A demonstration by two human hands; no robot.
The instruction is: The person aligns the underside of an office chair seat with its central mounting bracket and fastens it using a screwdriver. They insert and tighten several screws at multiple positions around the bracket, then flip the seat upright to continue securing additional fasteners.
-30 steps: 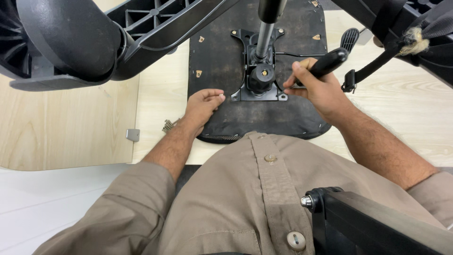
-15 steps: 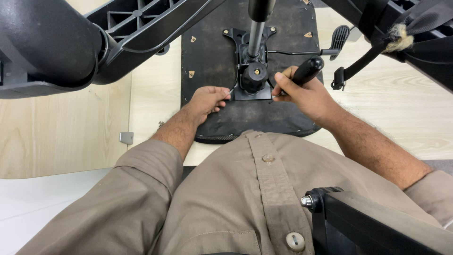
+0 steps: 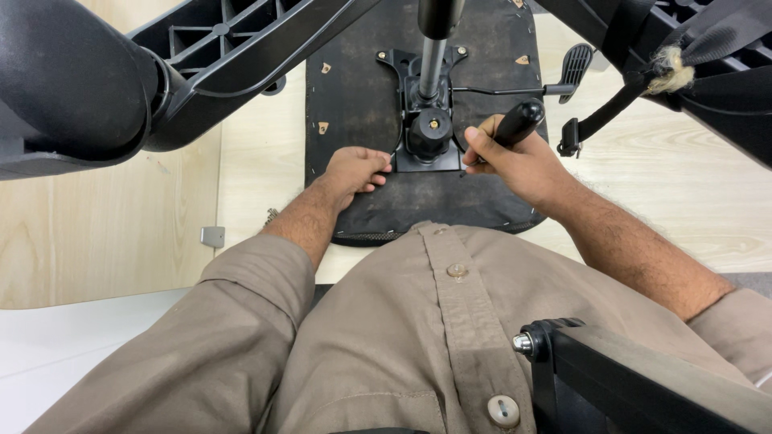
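Screwdriver (image 3: 515, 124) sits in my right hand (image 3: 511, 161), fingers wrapped tight round its black handle, its tip hidden behind my knuckles but aimed at the mechanism plate (image 3: 426, 141) on the upturned seat base (image 3: 354, 88). My left hand (image 3: 354, 169) rests at eight o'clock of that plate, fingertips pinched together at its corner; whether they hold a screw I cannot tell. The gas column (image 3: 434, 48) rises from the plate's centre toward twelve o'clock, and the lever (image 3: 563, 76) runs off to two o'clock. I judge this to be the fastening stage at the plate's near edge. Next move calls for seating the tip squarely and steadying the plate before turning.
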